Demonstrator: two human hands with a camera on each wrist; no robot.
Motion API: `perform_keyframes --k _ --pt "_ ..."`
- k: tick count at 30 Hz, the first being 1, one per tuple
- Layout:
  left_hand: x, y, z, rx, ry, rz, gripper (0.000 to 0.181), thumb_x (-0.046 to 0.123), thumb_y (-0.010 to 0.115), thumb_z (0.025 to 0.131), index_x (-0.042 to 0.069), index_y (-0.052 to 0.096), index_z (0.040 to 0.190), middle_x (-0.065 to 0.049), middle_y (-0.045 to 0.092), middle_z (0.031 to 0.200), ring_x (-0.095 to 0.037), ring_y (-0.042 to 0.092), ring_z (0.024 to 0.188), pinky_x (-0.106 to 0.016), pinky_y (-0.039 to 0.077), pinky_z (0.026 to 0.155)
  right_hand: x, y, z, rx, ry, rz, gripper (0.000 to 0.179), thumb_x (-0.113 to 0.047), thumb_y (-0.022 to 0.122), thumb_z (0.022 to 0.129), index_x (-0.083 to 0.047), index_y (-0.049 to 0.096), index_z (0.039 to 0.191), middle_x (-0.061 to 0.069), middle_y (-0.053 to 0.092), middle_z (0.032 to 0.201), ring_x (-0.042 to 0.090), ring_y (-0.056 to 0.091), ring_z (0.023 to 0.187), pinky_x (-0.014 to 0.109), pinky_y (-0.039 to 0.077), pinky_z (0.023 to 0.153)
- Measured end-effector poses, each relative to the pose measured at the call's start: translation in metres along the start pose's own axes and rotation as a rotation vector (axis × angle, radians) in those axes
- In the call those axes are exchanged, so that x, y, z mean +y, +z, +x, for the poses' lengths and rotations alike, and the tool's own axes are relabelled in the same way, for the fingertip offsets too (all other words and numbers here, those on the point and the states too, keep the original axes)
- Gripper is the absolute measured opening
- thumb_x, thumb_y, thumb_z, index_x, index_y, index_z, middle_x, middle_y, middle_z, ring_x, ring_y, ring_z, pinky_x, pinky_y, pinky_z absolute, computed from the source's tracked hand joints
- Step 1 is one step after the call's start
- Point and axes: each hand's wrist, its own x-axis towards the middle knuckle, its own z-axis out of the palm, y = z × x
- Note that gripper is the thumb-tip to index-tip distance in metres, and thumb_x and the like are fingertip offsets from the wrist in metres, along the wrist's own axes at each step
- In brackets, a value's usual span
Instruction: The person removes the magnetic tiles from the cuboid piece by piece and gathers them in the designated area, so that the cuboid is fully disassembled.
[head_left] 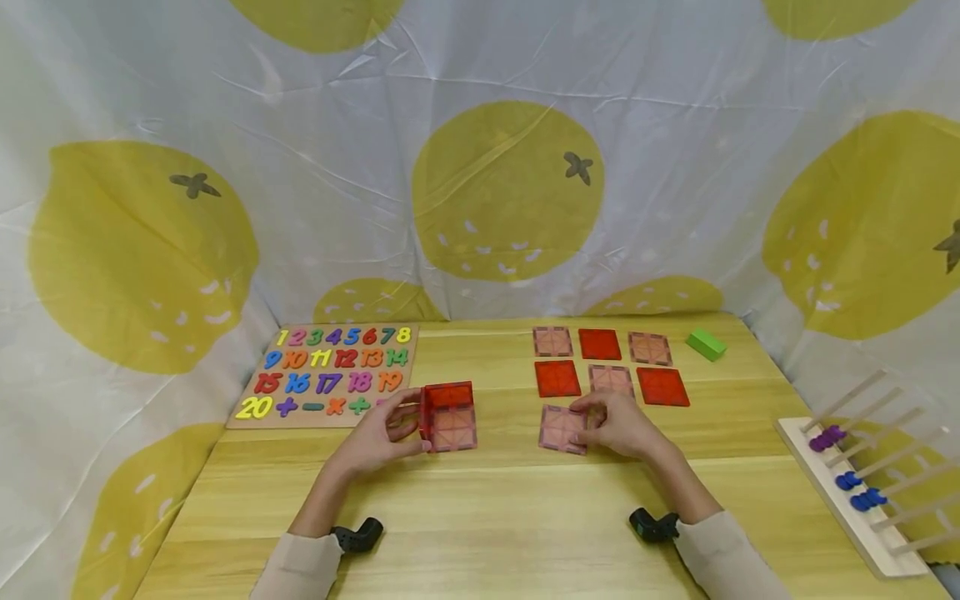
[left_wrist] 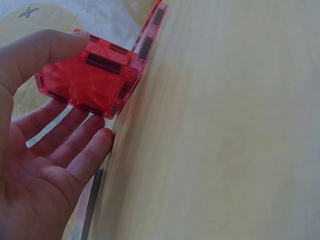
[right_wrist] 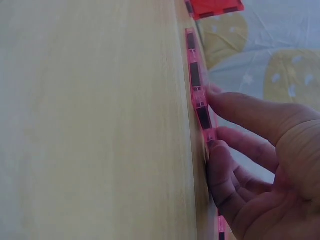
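Note:
A pink magnetic tile (head_left: 454, 428) lies flat, with red magnetic tiles standing upright along its back and left edges. My left hand (head_left: 384, 433) holds the left upright red tile (left_wrist: 87, 82), thumb at one edge and fingertips at the opposite one. To the right, my right hand (head_left: 618, 423) pinches another pink magnetic tile (head_left: 561, 429) by its right side. That tile (right_wrist: 196, 75) appears edge-on in the right wrist view, low over the wood. Behind this hand is one more pink tile (head_left: 611, 379), partly covered by it.
Loose red tiles (head_left: 557, 378) and pink tiles (head_left: 552, 342) lie in rows at the back right, near a green block (head_left: 706, 344). A number puzzle board (head_left: 258, 417) occupies the back left. At the right edge stands a wooden peg rack (head_left: 847, 508) with purple and blue beads.

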Motion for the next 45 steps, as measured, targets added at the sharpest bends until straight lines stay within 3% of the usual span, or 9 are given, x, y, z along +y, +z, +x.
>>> perform_keyframes --k 9,17,23,29,33,40,45 --pt "-0.002 -0.002 0.003 0.008 -0.004 0.005 0.086 0.011 0.085 0.085 0.008 0.037 0.156 -0.02 0.045 0.155 -0.042 0.047 0.143 -0.038 0.047 0.111 -0.004 -0.003 0.004 -0.03 -0.05 -0.006 0.037 -0.012 0.082 0.088 -0.007 0.074 0.123 0.007 0.061 0.09 0.015 0.052 0.066 0.023 0.044 0.053" --pt "0.0 0.0 0.001 -0.002 -0.008 -0.004 0.085 0.01 0.085 0.084 0.008 0.038 0.155 -0.02 0.044 0.156 -0.042 0.047 0.143 -0.035 0.048 0.109 -0.006 -0.003 0.0 -0.051 -0.051 0.002 0.038 -0.01 0.078 0.092 -0.006 0.071 0.128 0.011 0.063 0.105 0.013 0.049 0.061 0.023 0.042 0.052" --pt "0.003 -0.001 0.001 -0.006 -0.007 -0.013 0.084 0.012 0.086 0.084 0.01 0.04 0.154 -0.019 0.045 0.156 -0.041 0.049 0.143 -0.034 0.049 0.109 -0.008 -0.006 -0.002 0.012 -0.024 0.052 0.037 -0.013 0.072 0.096 -0.005 0.067 0.131 0.012 0.068 0.12 0.016 0.059 0.08 0.023 0.051 0.064" --pt "0.001 -0.001 0.0 -0.006 0.01 -0.02 0.084 0.01 0.085 0.084 0.008 0.04 0.154 -0.02 0.045 0.157 -0.042 0.048 0.143 -0.034 0.049 0.109 -0.014 -0.007 0.004 0.087 -0.078 0.121 0.038 -0.016 0.074 0.096 -0.003 0.067 0.13 0.016 0.069 0.123 0.022 0.068 0.097 0.028 0.059 0.081" --pt "0.002 -0.001 -0.001 -0.009 0.01 -0.018 0.082 0.009 0.085 0.084 0.01 0.041 0.153 -0.019 0.046 0.156 -0.041 0.049 0.143 -0.034 0.049 0.109 -0.024 -0.002 0.009 0.116 -0.093 0.145 0.042 -0.013 0.074 0.095 -0.001 0.063 0.134 0.019 0.069 0.123 0.027 0.069 0.102 0.033 0.06 0.085" --pt "0.001 -0.001 -0.002 -0.021 0.045 -0.03 0.08 0.009 0.087 0.081 0.011 0.045 0.149 -0.019 0.05 0.151 -0.042 0.051 0.14 -0.036 0.048 0.11 -0.047 0.009 0.02 0.095 -0.099 0.194 0.05 -0.025 0.078 0.094 -0.005 0.062 0.137 0.019 0.067 0.131 0.028 0.068 0.109 0.045 0.061 0.093" --pt "-0.001 0.0 -0.001 -0.019 0.048 -0.036 0.08 0.01 0.087 0.081 0.011 0.045 0.148 -0.019 0.051 0.151 -0.041 0.052 0.139 -0.037 0.048 0.11 -0.06 0.023 0.029 0.075 -0.123 0.243 0.05 -0.028 0.08 0.091 -0.011 0.063 0.135 0.02 0.064 0.132 0.033 0.067 0.112 0.045 0.06 0.095"
